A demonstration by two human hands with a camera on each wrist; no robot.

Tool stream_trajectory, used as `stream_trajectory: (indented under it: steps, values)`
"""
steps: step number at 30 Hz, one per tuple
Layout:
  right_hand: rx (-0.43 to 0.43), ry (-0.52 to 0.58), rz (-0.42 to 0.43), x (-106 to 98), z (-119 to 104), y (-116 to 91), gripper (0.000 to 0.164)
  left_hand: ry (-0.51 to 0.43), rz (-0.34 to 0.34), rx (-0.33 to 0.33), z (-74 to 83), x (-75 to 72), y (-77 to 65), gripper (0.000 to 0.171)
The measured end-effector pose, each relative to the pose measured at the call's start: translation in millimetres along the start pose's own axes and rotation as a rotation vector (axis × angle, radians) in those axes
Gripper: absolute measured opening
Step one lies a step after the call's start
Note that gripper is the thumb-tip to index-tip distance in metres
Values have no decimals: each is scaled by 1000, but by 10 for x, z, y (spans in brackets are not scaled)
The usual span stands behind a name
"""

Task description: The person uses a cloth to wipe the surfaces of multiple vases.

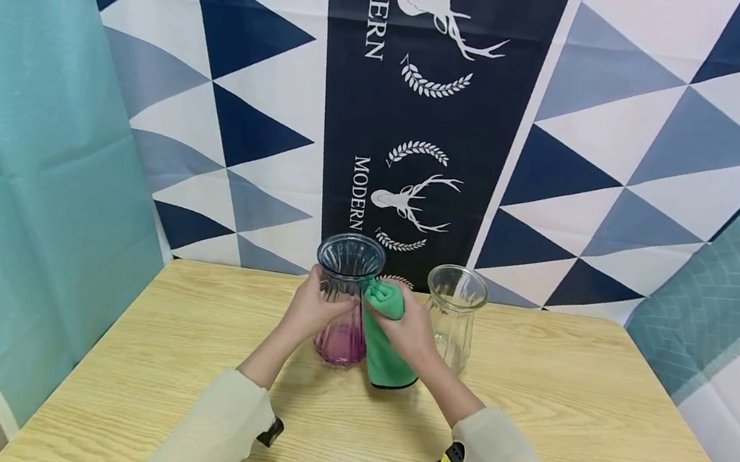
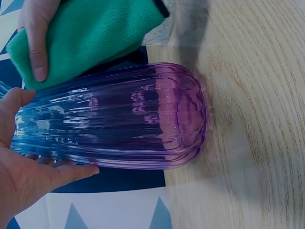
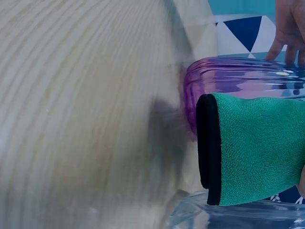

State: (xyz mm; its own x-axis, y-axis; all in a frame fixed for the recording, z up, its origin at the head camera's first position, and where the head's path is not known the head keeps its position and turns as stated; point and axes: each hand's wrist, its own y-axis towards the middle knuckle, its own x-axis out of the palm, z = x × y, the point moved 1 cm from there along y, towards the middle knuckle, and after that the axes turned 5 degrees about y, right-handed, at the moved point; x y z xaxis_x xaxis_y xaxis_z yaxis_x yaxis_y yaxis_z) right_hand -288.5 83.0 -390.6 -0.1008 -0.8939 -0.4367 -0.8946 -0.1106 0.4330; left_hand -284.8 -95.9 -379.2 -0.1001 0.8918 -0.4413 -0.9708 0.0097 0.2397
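A ribbed glass vase, blue at its flared rim and purple-pink at the base, stands upright at the back of the table. My left hand grips it just below the rim, thumb in front; the left wrist view shows the fingers wrapped around the vase's blue neck. My right hand holds a folded green cloth with black edging against the vase's right side. In the right wrist view the cloth hangs between the two vases, and most of the right hand is out of frame.
A clear glass vase stands just right of the cloth, partly behind my right hand. The light wood table meets a patterned backdrop behind the vases. Teal sheets hang at the left side.
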Motion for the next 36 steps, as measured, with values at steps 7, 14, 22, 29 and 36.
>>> stream_trajectory:
  steps: [7, 14, 22, 29, 36]
  values:
    - [79, -33, -62, 39, 193, -100, 47, 6, -2, -1, 7, -4, -2, 66]
    - [92, -104, -109, 42, 290, -156, 44, 4, -4, 3, 32, -10, -11, 66]
    - [66, -273, -212, 38, 354, -179, 44, 13, -9, -9, 36, -27, -24, 65]
    - [79, -238, -230, -3, 338, -189, 46, 34, -15, -27, 63, -35, -40, 66]
    - [81, -101, -150, -30, 231, -126, 47, 59, -10, -32, 54, -31, -40, 63]
